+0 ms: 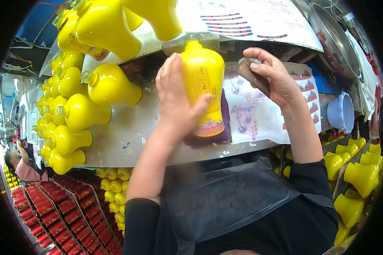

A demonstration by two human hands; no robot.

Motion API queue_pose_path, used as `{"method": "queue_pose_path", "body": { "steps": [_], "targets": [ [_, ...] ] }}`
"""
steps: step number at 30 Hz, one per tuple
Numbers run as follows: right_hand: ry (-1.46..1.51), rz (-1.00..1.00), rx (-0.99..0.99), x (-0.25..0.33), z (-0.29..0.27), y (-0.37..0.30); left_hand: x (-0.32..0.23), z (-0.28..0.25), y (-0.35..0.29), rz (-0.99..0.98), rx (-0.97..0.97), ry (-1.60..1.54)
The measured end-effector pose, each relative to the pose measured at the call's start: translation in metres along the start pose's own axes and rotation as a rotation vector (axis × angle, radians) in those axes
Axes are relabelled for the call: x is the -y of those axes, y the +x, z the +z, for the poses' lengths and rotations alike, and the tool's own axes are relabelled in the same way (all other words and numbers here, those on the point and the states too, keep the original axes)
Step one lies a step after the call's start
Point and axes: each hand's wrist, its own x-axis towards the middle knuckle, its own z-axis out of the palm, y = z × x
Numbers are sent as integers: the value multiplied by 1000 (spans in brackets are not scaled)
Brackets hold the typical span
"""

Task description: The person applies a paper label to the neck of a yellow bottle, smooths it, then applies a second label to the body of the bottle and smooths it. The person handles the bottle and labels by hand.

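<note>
A glossy yellow bottle (204, 72) lies on a purple cloth (225, 114) on the worktable, its clear neck pointing away from me. Dark lettering runs down its side, and a red and purple patterned band circles its base. My left hand (176, 95) grips the bottle from the left, with the thumb across its lower front. To the right of the bottle, raised and apart from it, my right hand (274, 76) pinches a flat brown scraper-like piece (253, 76) between thumb and fingers. Under that hand are printed decal sheets (259, 114) with purple and red patterns.
Several yellow bottles (89, 114) stand along the table's left side. A white sheet with dark curved strips (227, 24) covers the far surface. At right are a metal basin (334, 34), a pale blue bucket (340, 112) and racked yellow bottles (361, 176). Red bottles (59, 208) fill racks lower left.
</note>
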Motion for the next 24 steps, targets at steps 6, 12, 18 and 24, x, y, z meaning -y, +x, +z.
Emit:
{"method": "queue_pose_path", "body": {
  "steps": [6,12,18,24],
  "targets": [
    [-1058,-768,160,11,53,6,-2,-2,0,-29,-12,-6],
    [-1308,-1299,5,-2,57,-3,2,-6,-15,-193,-152,-143],
    [-1156,-1136,308,-37,60,-58,-1,8,-42,-331,-110,-352],
    [-585,-167,7,-29,46,-52,-11,16,-51,-448,-117,-601]
  ]
}}
